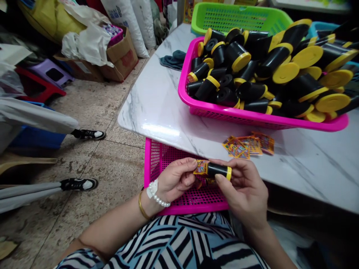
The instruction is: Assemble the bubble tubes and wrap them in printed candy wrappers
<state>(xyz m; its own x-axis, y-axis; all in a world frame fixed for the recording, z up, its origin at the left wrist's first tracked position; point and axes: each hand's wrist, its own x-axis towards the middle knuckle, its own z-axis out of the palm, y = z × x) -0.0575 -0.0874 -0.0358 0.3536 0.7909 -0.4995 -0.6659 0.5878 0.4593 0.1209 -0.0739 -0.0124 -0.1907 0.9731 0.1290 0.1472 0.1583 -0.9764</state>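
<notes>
My left hand (179, 178) pinches a small orange printed label (201, 167) between thumb and fingertips. Held in my right hand (246, 188) is a small black cylinder with a yellow cap (219, 170), lying sideways with its capped end to the right. The label meets the cylinder's left end; whether it goes inside or lies against it I cannot tell. Both hands are over a pink basket (150, 164) below the table edge, with a few small items partly hidden under my fingers. Several more orange printed labels (249, 145) lie overlapping on the table beyond my right hand.
A pink basket (260, 118) piled with black cylinders and yellow caps stands on the marbled white table (151, 101). Behind it is a green basket (238, 11). A dark cloth (174, 59) lies beside them. A seated person's legs (36, 116) are at the left, near cardboard boxes (120, 56).
</notes>
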